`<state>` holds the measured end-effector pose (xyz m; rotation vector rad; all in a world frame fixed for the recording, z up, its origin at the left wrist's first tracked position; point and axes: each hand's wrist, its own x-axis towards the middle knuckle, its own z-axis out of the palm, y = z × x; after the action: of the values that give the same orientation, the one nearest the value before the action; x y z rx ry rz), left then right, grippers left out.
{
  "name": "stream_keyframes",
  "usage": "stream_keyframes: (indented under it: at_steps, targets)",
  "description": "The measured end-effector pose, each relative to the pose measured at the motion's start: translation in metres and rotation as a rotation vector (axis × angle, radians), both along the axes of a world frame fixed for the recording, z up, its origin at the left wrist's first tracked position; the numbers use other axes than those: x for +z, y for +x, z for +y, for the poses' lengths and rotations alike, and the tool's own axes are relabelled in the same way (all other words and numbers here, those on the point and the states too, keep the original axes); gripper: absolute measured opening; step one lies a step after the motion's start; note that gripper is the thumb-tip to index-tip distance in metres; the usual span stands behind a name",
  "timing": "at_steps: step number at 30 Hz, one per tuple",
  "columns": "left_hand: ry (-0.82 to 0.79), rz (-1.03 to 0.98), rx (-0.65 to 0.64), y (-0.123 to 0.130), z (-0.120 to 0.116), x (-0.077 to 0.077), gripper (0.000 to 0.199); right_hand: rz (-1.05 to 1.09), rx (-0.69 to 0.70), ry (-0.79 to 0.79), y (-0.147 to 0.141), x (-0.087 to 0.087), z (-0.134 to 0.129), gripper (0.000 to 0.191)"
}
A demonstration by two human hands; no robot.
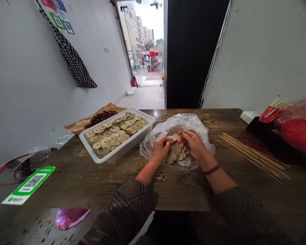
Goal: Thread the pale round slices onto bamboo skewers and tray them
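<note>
My left hand (161,148) is closed, its thumb and fingers pinching the edge of a pale, flat slice (173,137). Facing it, my right hand (191,143) grips a thin skewer (195,173), which slants down past the palm. The skewer's upper tip shows above the fingers, close to the slice. Beneath both hands, several loose pale slices (171,158) lie in an open clear plastic bag (199,124) on the table. Whether the skewer touches the held slice is hidden by my fingers.
Left of the bag, a white plastic tub (91,153) holds many such slices. Dark reddish pieces (102,117) lie on brown paper behind it. Bamboo skewers (252,154) are spread at right on the wooden table (112,183), beside a black container (265,136). A QR-code card (28,185) lies left.
</note>
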<state>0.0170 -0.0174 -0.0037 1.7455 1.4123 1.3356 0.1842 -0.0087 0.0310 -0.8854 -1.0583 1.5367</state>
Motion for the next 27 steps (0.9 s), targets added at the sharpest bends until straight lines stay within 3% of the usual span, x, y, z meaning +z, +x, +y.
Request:
stream_keyframes:
  at_steps: [4, 6, 9, 12, 20, 27]
  targets:
    - [-0.210, -0.428, 0.117, -0.0074, 0.0080, 0.0014, 0.012, -0.013, -0.018, 0.033, 0.0056, 0.0013, 0.0005, 0.033]
    - [-0.274, -0.615, 0.091, -0.0087, 0.0093, 0.0035, 0.013, -0.009, -0.020, 0.044, 0.0064, 0.0027, -0.0004, 0.033]
    - [-0.281, -0.705, 0.004, -0.0078, 0.0070, 0.0075, 0.020, 0.008, -0.010, 0.050, 0.0054, 0.0045, -0.0026, 0.034]
    - [-0.263, -0.576, -0.013, -0.0078, 0.0039, 0.0089, 0.025, 0.016, 0.007, 0.046, 0.0043, 0.0056, -0.0033, 0.034]
    - [-0.008, 0.201, 0.088, -0.0117, 0.0064, 0.0016, 0.026, 0.002, -0.010, 0.037, 0.0040, 0.0049, -0.0015, 0.034]
    - [0.019, 0.364, 0.108, -0.0090, 0.0011, 0.0029, 0.010, -0.018, 0.007, 0.052, -0.0016, -0.0007, -0.0020, 0.033]
